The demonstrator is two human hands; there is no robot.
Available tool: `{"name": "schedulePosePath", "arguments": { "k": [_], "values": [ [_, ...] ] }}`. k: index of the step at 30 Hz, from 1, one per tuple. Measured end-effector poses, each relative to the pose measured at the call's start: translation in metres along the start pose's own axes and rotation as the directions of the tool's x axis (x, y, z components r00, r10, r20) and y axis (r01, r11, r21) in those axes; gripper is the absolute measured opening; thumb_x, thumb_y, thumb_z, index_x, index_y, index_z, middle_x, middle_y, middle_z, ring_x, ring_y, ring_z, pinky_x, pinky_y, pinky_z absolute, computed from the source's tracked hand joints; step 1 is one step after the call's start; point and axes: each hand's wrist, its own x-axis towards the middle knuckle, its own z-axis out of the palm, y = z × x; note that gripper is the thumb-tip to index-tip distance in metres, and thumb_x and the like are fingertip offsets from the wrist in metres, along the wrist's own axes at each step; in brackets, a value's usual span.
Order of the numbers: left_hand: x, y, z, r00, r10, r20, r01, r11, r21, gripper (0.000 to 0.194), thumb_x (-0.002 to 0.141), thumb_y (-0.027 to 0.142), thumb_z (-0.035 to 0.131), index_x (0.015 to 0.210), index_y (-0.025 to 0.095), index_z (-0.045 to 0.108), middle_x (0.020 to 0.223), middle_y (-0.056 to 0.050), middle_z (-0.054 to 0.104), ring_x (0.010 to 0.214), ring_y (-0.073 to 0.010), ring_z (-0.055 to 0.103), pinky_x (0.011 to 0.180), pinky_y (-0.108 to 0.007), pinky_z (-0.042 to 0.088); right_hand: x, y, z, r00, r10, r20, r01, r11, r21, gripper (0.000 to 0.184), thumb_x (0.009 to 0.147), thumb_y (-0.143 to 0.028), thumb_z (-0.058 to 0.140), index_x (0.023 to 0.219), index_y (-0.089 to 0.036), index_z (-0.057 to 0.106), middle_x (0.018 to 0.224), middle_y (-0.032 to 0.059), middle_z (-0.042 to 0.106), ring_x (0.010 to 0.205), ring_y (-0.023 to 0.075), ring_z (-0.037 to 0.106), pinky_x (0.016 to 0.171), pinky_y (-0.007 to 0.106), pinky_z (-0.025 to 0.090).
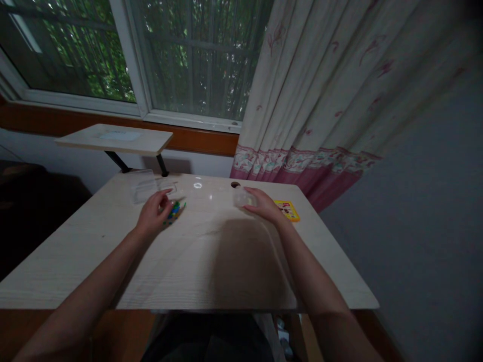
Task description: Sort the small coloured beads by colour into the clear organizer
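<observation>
My left hand (153, 211) is over the left part of the desk, its fingers curled together. Whatever may be between them is hidden or too small to name. Right beside its fingertips lies a small heap of green, blue and yellow pieces (174, 211) on the desktop. My right hand (262, 203) grips a small see-through plastic container (240, 197) between thumb and fingers, close to the cable hole. The container looks tilted, and its contents cannot be made out.
Behind my left hand stands a clear plastic box (142, 187), with a smaller clear piece (168, 187) beside it. A yellow flat package (290, 211) lies right of my right hand. A raised shelf (116, 138) stands at the desk's back left. Curtains (294, 100) hang behind the desk (181, 271).
</observation>
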Motion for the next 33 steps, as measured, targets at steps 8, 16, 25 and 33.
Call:
{"name": "schedulePosePath", "arguments": {
  "k": [8, 16, 25, 33],
  "values": [
    [0.001, 0.025, 0.024, 0.955, 0.198, 0.222, -0.104, 0.922, -0.374, 0.087, 0.081, 0.046, 0.071, 0.154, 0.028, 0.026, 0.155, -0.016, 0.035, 0.136, -0.0329, 0.044, 0.106, -0.051, 0.045, 0.047, -0.095, 0.081, 0.955, -0.296, -0.019, 0.297, 0.948, 0.115, 0.070, 0.080, -0.043, 0.073, 0.144, -0.027, 0.048, 0.142, 0.0079, 0.055, 0.131, 0.0248, 0.049, 0.112, 0.044, 0.037],
    [0.004, 0.014, 0.020, 0.967, -0.055, 0.248, 0.215, 0.697, -0.684, 0.081, 0.069, 0.047, 0.082, 0.138, 0.022, 0.048, 0.134, -0.014, 0.058, 0.119, -0.0307, 0.059, 0.102, -0.047, 0.048, 0.060, -0.134, 0.101, 0.937, -0.347, -0.039, 0.348, 0.916, 0.201, 0.044, 0.088, -0.040, 0.067, 0.129, -0.024, 0.063, 0.139, 0.0075, 0.059, 0.129, 0.0185, 0.055, 0.112, 0.035, 0.042],
    [0.001, 0.026, 0.010, 0.953, -0.237, 0.189, 0.296, 0.597, -0.745, 0.058, 0.068, 0.052, 0.082, 0.113, 0.020, 0.063, 0.111, -0.009, 0.069, 0.104, -0.0262, 0.064, 0.097, -0.040, 0.048, 0.051, -0.171, 0.102, 0.962, -0.264, -0.067, 0.271, 0.954, 0.128, 0.033, 0.101, -0.032, 0.040, 0.126, -0.026, 0.061, 0.134, 0.0063, 0.063, 0.125, 0.0226, 0.058, 0.110, 0.043, 0.044],
    [-0.007, 0.021, 0.021, 0.955, -0.213, 0.208, 0.292, 0.539, -0.790, 0.051, 0.070, 0.052, 0.079, 0.109, 0.022, 0.067, 0.110, -0.009, 0.069, 0.108, -0.0295, 0.062, 0.098, -0.043, 0.047, 0.054, -0.167, 0.111, 0.978, -0.184, -0.102, 0.181, 0.983, -0.043, 0.033, 0.104, -0.036, 0.034, 0.108, -0.025, 0.064, 0.102, 0.0062, 0.073, 0.097, 0.0198, 0.068, 0.089, 0.033, 0.053]
  ]
}}
